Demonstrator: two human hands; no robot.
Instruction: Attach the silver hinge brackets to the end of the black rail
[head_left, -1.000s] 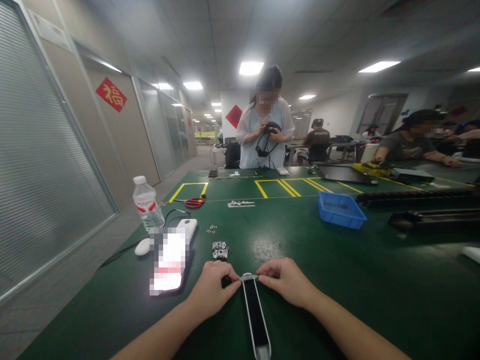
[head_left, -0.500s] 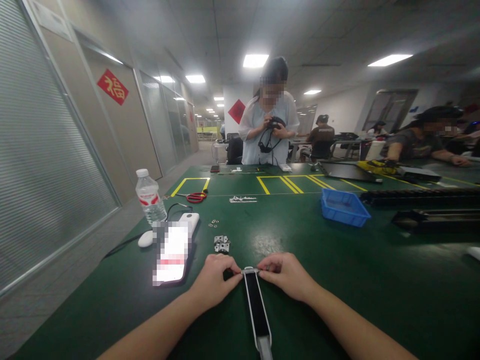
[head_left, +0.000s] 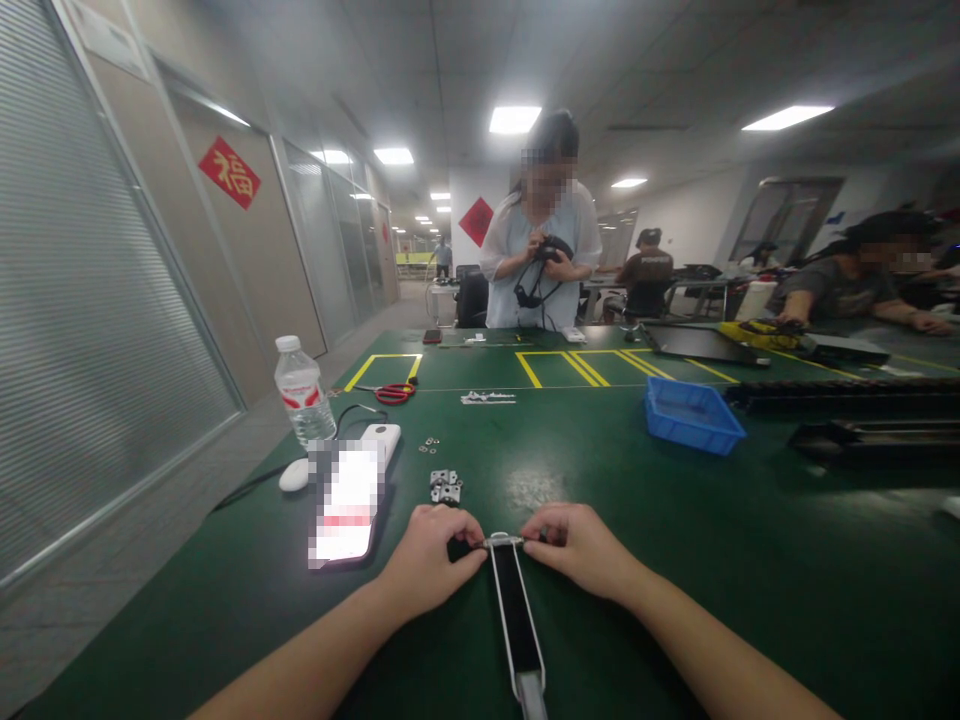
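A long narrow white frame with a black inner strip lies lengthwise before me, a grey metal piece at its near end. Across its far end runs a short silver crosspiece. My left hand is closed in a pinch at the crosspiece's left end. At the right end, the thumb and fingers of my right hand pinch it too. The fingertips partly hide both ends. Just beyond my left hand sit several small metal brackets, with small metal nuts or washers behind them.
Left on the green table are a lit phone, a white device, a white mouse-like object, and a water bottle. Red-handled scissors lie farther back; a blue bin stands right. A person stands opposite, holding a black device.
The view has shifted very slightly. My right fingertips sit a touch farther right, showing a little more of the crosspiece's end. Both hands otherwise keep the same pinch.
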